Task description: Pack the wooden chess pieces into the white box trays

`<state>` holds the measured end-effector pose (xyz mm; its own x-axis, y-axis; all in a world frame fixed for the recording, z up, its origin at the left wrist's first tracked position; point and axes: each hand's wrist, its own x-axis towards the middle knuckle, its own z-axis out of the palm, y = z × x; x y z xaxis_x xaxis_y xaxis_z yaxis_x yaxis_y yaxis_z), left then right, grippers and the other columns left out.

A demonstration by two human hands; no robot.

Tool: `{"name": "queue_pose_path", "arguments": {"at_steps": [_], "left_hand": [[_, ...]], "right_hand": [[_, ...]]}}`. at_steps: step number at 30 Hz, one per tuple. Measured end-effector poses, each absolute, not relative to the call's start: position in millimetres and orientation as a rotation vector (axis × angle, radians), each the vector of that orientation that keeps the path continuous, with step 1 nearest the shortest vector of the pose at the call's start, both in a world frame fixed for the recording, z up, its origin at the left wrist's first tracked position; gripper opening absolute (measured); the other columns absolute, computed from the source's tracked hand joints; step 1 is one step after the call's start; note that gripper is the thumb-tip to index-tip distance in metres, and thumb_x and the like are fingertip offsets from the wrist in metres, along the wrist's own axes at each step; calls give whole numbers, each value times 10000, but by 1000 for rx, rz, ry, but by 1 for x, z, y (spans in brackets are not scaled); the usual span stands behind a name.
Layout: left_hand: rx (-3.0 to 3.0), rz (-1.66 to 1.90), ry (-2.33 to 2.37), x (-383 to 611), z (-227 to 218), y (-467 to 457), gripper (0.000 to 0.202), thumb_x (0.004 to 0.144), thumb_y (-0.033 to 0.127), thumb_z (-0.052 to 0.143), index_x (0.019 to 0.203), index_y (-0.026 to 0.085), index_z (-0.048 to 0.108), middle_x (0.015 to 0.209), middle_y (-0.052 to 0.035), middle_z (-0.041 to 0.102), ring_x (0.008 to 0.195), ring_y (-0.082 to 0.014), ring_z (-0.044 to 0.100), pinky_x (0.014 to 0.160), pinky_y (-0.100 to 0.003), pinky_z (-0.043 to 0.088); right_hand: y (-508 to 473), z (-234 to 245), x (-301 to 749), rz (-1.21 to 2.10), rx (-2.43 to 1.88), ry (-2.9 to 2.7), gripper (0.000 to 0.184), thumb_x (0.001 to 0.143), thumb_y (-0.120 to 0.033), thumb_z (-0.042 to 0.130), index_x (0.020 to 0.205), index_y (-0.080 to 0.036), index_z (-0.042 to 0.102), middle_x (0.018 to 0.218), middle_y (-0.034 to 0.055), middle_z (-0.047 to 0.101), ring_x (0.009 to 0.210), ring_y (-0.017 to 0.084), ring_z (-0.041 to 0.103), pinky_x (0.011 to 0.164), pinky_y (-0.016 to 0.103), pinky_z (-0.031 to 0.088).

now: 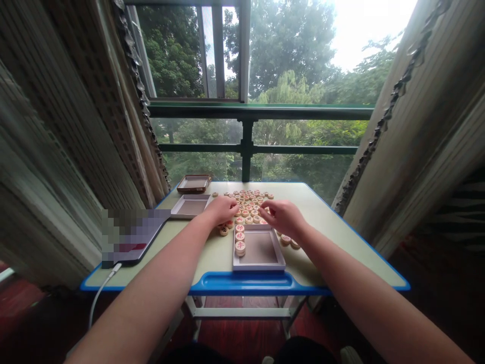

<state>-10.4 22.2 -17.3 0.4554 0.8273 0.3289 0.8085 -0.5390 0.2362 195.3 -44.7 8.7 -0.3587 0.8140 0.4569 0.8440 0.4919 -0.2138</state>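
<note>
Several round wooden chess pieces [248, 198] with red and dark characters lie scattered on a small table [333, 237]. A shallow grey tray [261, 264] sits near the front edge, with three pieces [240, 237] stacked in a column along its left side. My left hand [223, 209] rests on the pile's left side, fingers curled over pieces. My right hand [282, 217] is curled at the pile's right side, just behind the tray, fingertips pinched on a piece I cannot name. More pieces [290, 241] lie under my right wrist.
A second grey tray [189, 207] and a brown wooden tray [193, 183] stand at the table's back left. A tablet [132, 242] with a white cable [99, 293] lies at the left. Curtains flank a window with a green railing [257, 111] behind.
</note>
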Motion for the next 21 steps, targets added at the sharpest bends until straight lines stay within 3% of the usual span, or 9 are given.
{"name": "queue_pose_path", "arguments": {"at_steps": [4,6,9,15,17,21], "left_hand": [[2618,611,1454,-9,-20,25,352,801,344,395,666,161,664,643,-47,631,601,-148,513,591,-260,355],[2630,609,1368,-8,-22,27,315,788,362,440,811,177,693,846,-69,670,801,-186,560,740,-280,397],[2636,581,1252,-7,-25,28,345,775,392,484,1003,209,667,1162,-75,597,1104,-237,469,963,-330,321],[2530,552,1268,-6,-26,25,401,819,392,400,1071,176,625,1137,-76,617,1053,-221,533,927,-316,389],[2498,644,1396,-8,-27,28,419,836,374,362,1094,162,615,1205,-88,579,1157,-236,472,982,-332,347],[2424,675,1674,-11,-35,39,501,853,417,326,1232,149,517,1387,-104,398,1342,-272,204,1082,-405,169]], "right_hand": [[-25,14,221,-94,-1693,-1954,340,838,-405,402,859,-188,664,682,45,654,662,154,566,543,228,312],[-17,12,230,-23,-1906,-1934,323,810,-410,435,877,-198,670,777,60,681,732,175,591,548,232,331],[-9,6,237,77,-2158,-1977,319,776,-422,475,887,-204,680,895,85,685,794,208,607,549,246,361],[-7,5,243,175,-2256,-1991,283,762,-373,486,898,-212,674,883,91,681,775,213,618,569,264,404],[-10,9,245,148,-2313,-1974,291,752,-365,500,916,-198,673,908,113,674,809,232,618,589,277,416],[-20,18,246,78,-2393,-1952,380,751,-449,506,945,-169,674,947,158,656,889,274,604,631,312,433]]}}
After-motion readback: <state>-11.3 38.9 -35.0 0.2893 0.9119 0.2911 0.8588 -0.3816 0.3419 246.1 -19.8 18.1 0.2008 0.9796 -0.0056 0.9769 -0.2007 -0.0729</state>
